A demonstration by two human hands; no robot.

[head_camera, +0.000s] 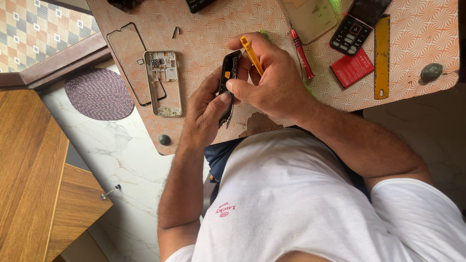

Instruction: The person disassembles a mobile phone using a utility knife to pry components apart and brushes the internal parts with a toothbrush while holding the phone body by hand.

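Two hands work above the patterned table (pixel 204 29): the left hand (pixel 204 114) clamps a dark phone body (pixel 228 80) edge-up, exposing its seam, while the right hand (pixel 272 82) pinches it, a yellow pry tool (pixel 252 54) tucked between closed fingers.

Both forearms bare, angled in from the body toward each other, hands meeting over the middle. Left hand (pixel 206 114): fingers curled, thumb tip pressed forward, clamped in a side grip. Right hand (pixel 272 80): wrist bent inward, fingers folded, forefinger and thumb pinched, knuckles up. Thumb tips of the two hands nearly touching. Elbows out wide, right upper arm in a white sleeve.
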